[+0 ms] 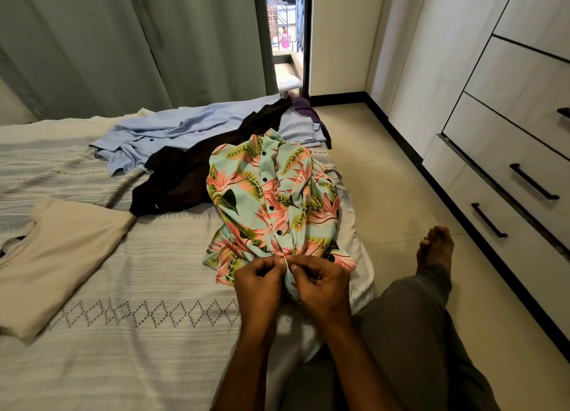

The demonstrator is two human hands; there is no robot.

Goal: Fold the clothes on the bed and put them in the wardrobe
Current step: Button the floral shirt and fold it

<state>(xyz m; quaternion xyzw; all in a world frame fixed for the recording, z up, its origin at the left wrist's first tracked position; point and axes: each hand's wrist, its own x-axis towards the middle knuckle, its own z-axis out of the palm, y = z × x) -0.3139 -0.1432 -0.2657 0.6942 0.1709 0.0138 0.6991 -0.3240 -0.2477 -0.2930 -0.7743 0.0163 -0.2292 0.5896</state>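
Observation:
A floral shirt in mint, pink and green lies on the bed, buttons facing up, near the bed's right edge. My left hand and my right hand meet at its near hem and both pinch the fabric along the button line. A folded beige t-shirt lies at the left. Behind the floral shirt a dark brown garment is spread out, and a light blue shirt lies crumpled beyond it. The white wardrobe with black drawer handles stands at the right.
A tiled floor strip runs between bed and wardrobe. My leg in grey trousers and bare foot stretch over it. Green curtains hang behind the bed, beside an open doorway. A purple cloth lies at the bed's far corner.

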